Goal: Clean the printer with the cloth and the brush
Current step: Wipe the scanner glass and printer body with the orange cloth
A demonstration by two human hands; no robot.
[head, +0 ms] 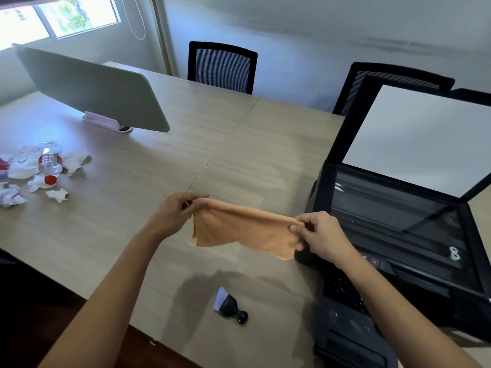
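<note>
My left hand (176, 212) pinches one top corner of the cloth (244, 231); my right hand (317, 236) pinches the other. Orange cloth is stretched between them, held above the table (127, 208), lower edge hanging free. Both grips closed on fabric, nothing else in either hand.

Step in hand, as I judge it: spreading or folding the cloth before wiping. No wiping under way yet.

Printer (398, 235) sits just right of my right hand, black, scanner lid (422, 139) raised, white underside facing me, glass (393, 208) exposed. Brush (229, 305) lies on the table near me, below the cloth, untouched, handle toward me.

Next move likely calls for gathering the cloth into one hand as a pad and carrying it right onto the glass; light pressure, since the lid stands open behind.

Surface: pale wood-grain table with a seam down the middle. Far left: crumpled paper (12, 196) and a plastic bottle (50, 163) on its side. A grey desk divider (93, 88) stands beyond. Two mesh-backed chairs (221, 66) at the far edge; window upper left.
</note>
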